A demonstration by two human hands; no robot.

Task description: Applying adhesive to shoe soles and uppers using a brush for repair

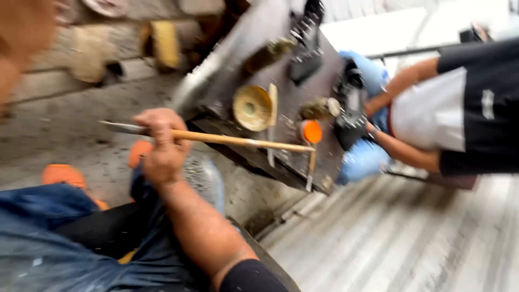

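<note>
Head view: of the hands, the right hand (162, 141) grips a wooden-handled tool (227, 139); the left is out of sight

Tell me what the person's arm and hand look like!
Only one hand shows clearly, and the picture is blurry, so I can't tell which. It is bare, with no glove, ring or watch visible. The forearm is bare too. A black sleeve covers the upper arm, ending near the elbow. No second hand of the person's own is clearly seen.
</note>
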